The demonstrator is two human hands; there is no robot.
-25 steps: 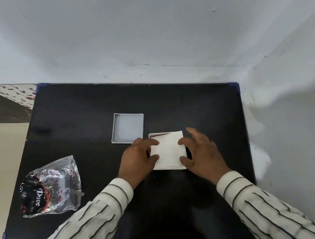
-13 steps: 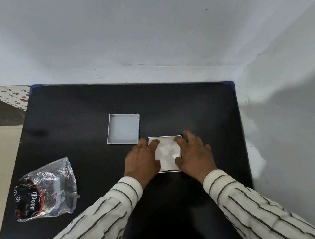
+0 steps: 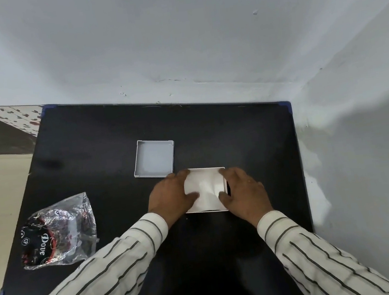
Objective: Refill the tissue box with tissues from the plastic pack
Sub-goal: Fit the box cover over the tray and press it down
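Note:
A white square tissue box sits on the black table near its middle. White tissues lie in it, their top dented. My left hand presses on the left side of the tissues, fingers spread flat. My right hand presses on the right side, thumb on the tissues and fingers over the box edge. The box's white lid lies upside down just behind and left of the box. The clear plastic pack, crumpled, with dark printing, rests at the table's left.
White walls close in behind the table and along its right side. The table's left edge drops to a beige floor. Striped sleeves cover both forearms above the near part of the table.
Both hands have shifted inward over the tissues and pushed them down into the box; the stack that overhung the box a second ago now sits within its walls.

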